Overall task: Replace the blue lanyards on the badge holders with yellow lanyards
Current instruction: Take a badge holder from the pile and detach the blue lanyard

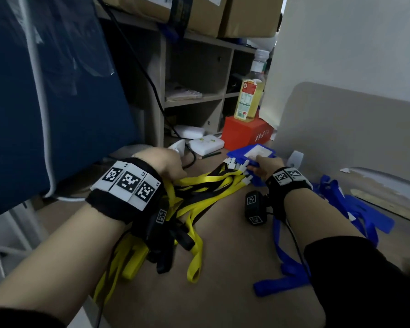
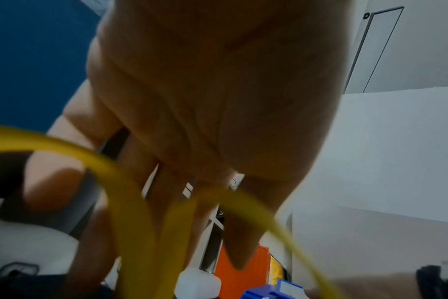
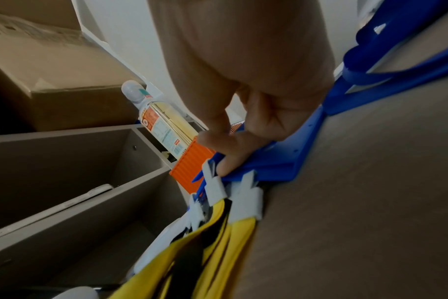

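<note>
Badge holders (image 1: 253, 153) lie stacked at the far bench edge, yellow lanyards (image 1: 206, 185) trailing near-left from their white clips (image 3: 246, 198). Right hand (image 1: 266, 165) pinches the stack's clip end. Left hand (image 1: 161, 162) rests among the straps; its grip cannot be told.

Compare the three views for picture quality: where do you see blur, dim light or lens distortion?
Head view: dim, wide-angle bending at the edges, yet the yellow lanyards read fairly sharp. Left wrist view: darkest, the left hand and yellow straps smeared out of focus. Right wrist view: the right hand soft, the white clips clearer, edges streaked.
</note>
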Demonstrator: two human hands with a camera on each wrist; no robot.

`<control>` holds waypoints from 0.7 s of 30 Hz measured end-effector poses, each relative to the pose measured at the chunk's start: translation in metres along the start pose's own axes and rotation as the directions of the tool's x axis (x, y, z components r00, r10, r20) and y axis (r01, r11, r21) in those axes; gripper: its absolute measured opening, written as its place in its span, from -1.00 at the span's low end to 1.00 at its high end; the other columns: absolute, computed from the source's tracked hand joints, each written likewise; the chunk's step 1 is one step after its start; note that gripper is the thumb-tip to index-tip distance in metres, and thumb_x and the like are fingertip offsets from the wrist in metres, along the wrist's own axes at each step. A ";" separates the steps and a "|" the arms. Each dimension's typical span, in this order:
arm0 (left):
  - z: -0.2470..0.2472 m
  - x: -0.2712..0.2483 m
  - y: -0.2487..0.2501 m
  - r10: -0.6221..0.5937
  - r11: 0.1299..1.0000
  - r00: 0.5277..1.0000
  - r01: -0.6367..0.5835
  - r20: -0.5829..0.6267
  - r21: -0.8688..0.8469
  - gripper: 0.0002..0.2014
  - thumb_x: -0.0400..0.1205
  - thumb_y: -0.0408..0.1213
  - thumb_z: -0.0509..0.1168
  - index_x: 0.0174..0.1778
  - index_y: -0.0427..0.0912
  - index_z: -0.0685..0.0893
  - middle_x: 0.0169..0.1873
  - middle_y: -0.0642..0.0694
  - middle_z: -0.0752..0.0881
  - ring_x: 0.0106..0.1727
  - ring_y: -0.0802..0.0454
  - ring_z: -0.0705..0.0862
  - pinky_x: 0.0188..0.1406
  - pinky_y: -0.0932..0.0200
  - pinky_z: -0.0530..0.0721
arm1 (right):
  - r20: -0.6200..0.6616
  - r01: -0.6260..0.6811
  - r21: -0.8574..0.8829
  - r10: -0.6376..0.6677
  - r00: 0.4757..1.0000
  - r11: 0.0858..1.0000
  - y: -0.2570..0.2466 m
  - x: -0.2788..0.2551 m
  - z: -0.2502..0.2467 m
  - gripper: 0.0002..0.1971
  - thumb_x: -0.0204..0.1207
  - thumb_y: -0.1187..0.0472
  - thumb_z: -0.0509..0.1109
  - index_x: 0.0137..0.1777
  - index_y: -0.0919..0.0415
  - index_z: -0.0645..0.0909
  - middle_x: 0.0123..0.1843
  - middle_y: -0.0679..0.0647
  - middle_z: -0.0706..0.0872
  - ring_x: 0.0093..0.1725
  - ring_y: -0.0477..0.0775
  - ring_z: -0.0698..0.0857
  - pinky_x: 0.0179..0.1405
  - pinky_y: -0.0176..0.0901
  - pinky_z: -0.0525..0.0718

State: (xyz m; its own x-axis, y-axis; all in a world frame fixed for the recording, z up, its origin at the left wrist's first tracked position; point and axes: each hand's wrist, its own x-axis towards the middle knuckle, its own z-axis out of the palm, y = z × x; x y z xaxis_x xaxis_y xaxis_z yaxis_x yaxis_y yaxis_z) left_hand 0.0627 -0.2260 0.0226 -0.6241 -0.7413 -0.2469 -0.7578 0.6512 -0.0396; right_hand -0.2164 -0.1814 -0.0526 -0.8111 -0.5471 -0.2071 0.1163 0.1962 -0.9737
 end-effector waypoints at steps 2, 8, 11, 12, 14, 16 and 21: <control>0.002 0.004 0.003 0.023 1.000 1.000 -0.023 -0.019 0.003 -0.58 0.68 0.07 0.13 0.23 -0.18 0.60 0.25 -0.19 0.64 0.23 -0.16 0.61 0.08 0.08 0.52 | -0.038 -0.041 -0.022 0.041 0.998 0.999 0.000 0.004 -0.001 -0.76 0.56 0.32 0.37 0.14 0.44 0.50 -0.17 0.19 0.66 -0.15 0.18 0.79 -0.02 0.03 0.78; -0.003 -0.001 0.009 0.048 0.996 0.998 -0.051 -0.039 -0.070 -0.51 0.69 0.08 0.13 0.42 -0.17 0.52 0.39 -0.15 0.56 0.35 -0.13 0.55 0.27 0.06 0.52 | 0.065 0.085 -0.202 -0.073 0.995 0.976 -0.007 -0.008 -0.008 -0.60 0.70 0.22 0.19 0.46 0.43 0.44 0.34 0.34 0.62 -0.66 -0.25 0.63 -0.63 -0.40 0.60; -0.004 -0.005 0.015 0.073 0.993 0.997 -0.076 -0.040 -0.087 -0.52 0.71 0.06 0.11 0.44 -0.16 0.50 0.41 -0.14 0.53 0.38 -0.12 0.52 0.27 0.09 0.49 | 0.092 0.110 -0.278 -0.088 0.992 0.954 -0.009 -0.018 -0.018 -0.60 0.72 0.25 0.13 0.46 0.45 0.43 0.12 0.28 0.64 -0.70 -0.27 0.59 -0.72 -0.45 0.52; -0.004 -0.005 0.018 0.080 0.992 0.995 -0.085 -0.051 -0.094 -0.52 0.71 0.07 0.11 0.44 -0.15 0.51 0.40 -0.14 0.54 0.37 -0.12 0.53 0.24 0.09 0.48 | 0.094 0.106 -0.295 -0.081 0.992 0.950 -0.011 -0.023 -0.021 -0.62 0.72 0.26 0.13 0.45 0.46 0.44 -0.01 0.22 0.63 -0.71 -0.26 0.59 -0.73 -0.44 0.51; -0.004 -0.005 0.025 0.095 0.989 0.992 -0.103 -0.087 -0.104 -0.52 0.69 0.09 0.13 0.44 -0.12 0.52 0.40 -0.14 0.53 0.38 -0.12 0.50 0.21 0.09 0.47 | 0.058 0.067 -0.285 -0.052 0.997 0.956 -0.014 -0.031 -0.028 -0.67 0.71 0.29 0.13 0.38 0.44 0.47 -0.23 0.16 0.61 -0.75 -0.17 0.59 -0.80 -0.41 0.44; -0.006 -0.009 0.040 0.122 0.984 0.986 -0.135 -0.110 -0.115 -0.51 0.68 0.09 0.13 0.45 -0.10 0.52 0.42 -0.12 0.50 0.44 -0.11 0.44 0.24 0.09 0.44 | 0.012 0.034 -0.234 -0.033 0.999 0.972 -0.017 -0.043 -0.038 -0.83 0.71 0.29 0.12 0.15 0.36 0.48 -0.31 0.18 0.59 -0.77 -0.11 0.59 -0.84 -0.41 0.35; -0.011 -0.025 0.092 0.291 0.938 0.944 -0.314 -0.159 -0.146 -0.61 0.70 0.02 0.15 0.29 -0.15 0.62 0.26 -0.12 0.65 0.25 -0.10 0.59 0.09 0.14 0.49 | -0.036 0.016 -0.194 -0.023 0.999 0.981 -0.016 -0.068 -0.073 -0.75 0.71 0.31 0.10 -0.23 0.30 0.38 -0.63 0.11 0.63 -0.84 -0.10 0.51 -0.87 -0.51 0.22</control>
State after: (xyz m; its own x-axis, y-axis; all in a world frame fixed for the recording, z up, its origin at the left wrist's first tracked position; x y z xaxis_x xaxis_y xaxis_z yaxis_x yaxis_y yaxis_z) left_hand 0.0065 -0.1490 0.0355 -0.8393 -0.5359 -0.0910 -0.5431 0.8198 0.1814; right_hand -0.2045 -0.0880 -0.0164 -0.8337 -0.5216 -0.1810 -0.0101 0.3421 -0.9396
